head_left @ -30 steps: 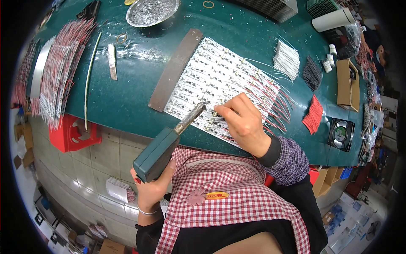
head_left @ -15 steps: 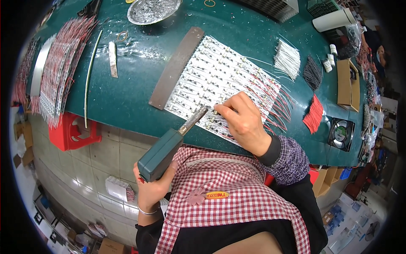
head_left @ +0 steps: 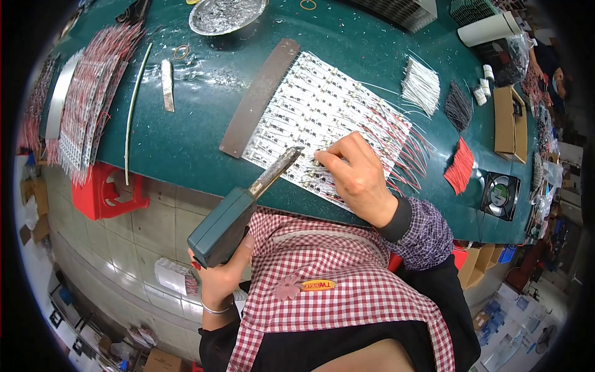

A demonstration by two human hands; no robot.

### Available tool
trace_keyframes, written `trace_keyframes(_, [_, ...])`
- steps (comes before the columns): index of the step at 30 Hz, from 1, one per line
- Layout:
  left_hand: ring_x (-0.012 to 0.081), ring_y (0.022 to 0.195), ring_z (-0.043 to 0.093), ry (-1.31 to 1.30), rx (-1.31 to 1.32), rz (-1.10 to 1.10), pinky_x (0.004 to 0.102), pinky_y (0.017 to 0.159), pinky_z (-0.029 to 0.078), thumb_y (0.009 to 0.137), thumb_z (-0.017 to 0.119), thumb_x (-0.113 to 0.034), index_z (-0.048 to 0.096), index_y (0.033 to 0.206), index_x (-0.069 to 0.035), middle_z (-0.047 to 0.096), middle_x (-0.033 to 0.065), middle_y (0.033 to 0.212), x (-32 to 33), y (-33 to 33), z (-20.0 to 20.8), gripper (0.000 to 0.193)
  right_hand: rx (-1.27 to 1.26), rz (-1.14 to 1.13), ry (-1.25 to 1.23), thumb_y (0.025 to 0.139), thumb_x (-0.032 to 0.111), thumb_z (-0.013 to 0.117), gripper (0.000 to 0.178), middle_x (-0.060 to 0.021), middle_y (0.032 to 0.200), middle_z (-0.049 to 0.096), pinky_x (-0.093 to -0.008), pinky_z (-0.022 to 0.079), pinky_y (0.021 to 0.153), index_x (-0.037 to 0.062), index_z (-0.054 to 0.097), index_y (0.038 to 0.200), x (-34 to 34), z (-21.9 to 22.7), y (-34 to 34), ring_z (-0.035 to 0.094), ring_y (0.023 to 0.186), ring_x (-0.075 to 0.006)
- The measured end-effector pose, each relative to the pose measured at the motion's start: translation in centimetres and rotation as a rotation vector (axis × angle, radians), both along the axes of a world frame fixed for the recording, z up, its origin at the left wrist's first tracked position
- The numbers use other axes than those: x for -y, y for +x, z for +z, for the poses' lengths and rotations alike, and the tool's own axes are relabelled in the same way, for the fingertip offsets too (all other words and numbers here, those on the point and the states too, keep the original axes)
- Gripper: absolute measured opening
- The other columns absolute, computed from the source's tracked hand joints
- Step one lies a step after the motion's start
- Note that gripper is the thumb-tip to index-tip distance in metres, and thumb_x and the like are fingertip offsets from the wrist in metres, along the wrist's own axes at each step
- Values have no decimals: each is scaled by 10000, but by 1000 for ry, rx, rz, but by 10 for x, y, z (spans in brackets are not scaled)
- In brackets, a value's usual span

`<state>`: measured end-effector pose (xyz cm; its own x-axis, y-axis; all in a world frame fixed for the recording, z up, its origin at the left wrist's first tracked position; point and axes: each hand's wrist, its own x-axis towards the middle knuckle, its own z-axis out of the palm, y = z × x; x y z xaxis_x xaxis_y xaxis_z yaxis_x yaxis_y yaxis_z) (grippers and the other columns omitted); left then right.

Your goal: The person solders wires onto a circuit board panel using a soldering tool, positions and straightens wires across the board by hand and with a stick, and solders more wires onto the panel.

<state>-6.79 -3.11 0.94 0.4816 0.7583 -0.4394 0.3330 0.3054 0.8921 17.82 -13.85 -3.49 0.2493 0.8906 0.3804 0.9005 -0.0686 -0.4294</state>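
My left hand [head_left: 223,278] is wrapped round the handle of a dark green soldering gun [head_left: 222,224]. The gun's long metal barrel points up and right, its tip over a white circuit board panel [head_left: 290,118] covered with rows of small black parts and thin wires. Just right of that tip, apart from it, my right hand [head_left: 361,180] rests on the panel with thumb and forefinger pinched together. What is in the pinch is too small to make out. Red and white wires [head_left: 406,162] stick out beyond the panel's right edge. A flat brown bar [head_left: 259,99] lies along its left edge.
Bundles of white [head_left: 421,87], black [head_left: 458,106] and red wires [head_left: 459,167] lie to the right, near a small fan [head_left: 499,196] and a cardboard box [head_left: 511,124]. Finished-looking wired strips [head_left: 93,102] are stacked at left. A metal dish [head_left: 228,15] sits at the back.
The soldering gun has shifted left with my left hand, and its tip has drawn slightly up and away from my right fingers. My right hand has barely moved.
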Motion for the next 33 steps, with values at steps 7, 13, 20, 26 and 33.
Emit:
trace_keyframes(7, [121,647,632,148,13,-18,258,596,498,743,741,-25,687,899,36,691,70,786,1,-4,-3,176,-4,30,59,655,-21,625,271,-59,804,534,-338,457,631,33,639,921,-1,5,-7,526,761,-227])
trace_keyframes(13, [111,584,607,113,13,-34,255,547,476,746,732,-19,682,856,40,674,58,709,1,-5,1,134,-40,41,47,628,-100,656,310,-63,762,569,-327,441,574,29,674,909,-1,2,-10,545,702,-227])
trace_keyframes(20, [114,605,615,82,0,-65,257,557,477,747,725,-13,680,850,47,681,65,728,1,-7,1,127,-40,39,31,620,-106,652,327,-65,760,560,-327,443,573,34,672,914,0,3,-10,544,697,-225])
trace_keyframes(26, [128,637,633,147,6,-93,269,588,489,747,731,-24,683,851,34,694,69,766,3,-9,-5,128,-33,36,29,609,-108,650,341,-65,761,559,-329,446,575,32,676,919,-1,3,-11,544,701,-224])
trace_keyframes(33, [127,629,639,200,-10,-124,267,583,490,750,736,-29,685,841,28,692,63,754,3,-9,-5,120,-27,38,15,602,-107,649,343,-65,763,557,-327,452,581,28,677,916,-1,5,-12,550,715,-224])
